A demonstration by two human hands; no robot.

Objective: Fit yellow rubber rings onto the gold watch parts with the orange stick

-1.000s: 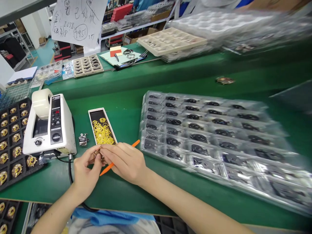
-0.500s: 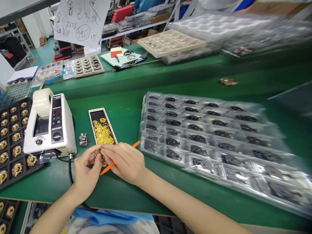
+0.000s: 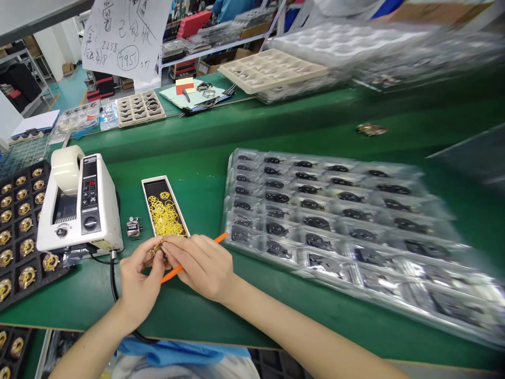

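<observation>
My left hand (image 3: 139,279) is closed around a small gold-coloured watch case (image 3: 157,247), pinching it between thumb and fingers. The fingertips of my right hand (image 3: 205,266) press against the same case from the right. A thin orange stick (image 3: 221,238) also runs through my right hand, its lower end sticking out below the fingers. Part of the case is covered by my fingers. Just beyond my hands lies a narrow white box (image 3: 156,187) holding yellow rings (image 3: 168,217). A small metal tally counter (image 3: 133,228) sits left of that box.
A white tape dispenser (image 3: 106,210) stands at left, beside a black tray (image 3: 16,247) of gold watch cases. Clear plastic trays (image 3: 294,268) with black parts spread across the right. A beige tray (image 3: 272,71) rests on the back ledge, and a shiny small part (image 3: 371,129) lies at back right.
Both hands keep their grip on the watch case, with hardly any movement. The view has shifted very slightly.
</observation>
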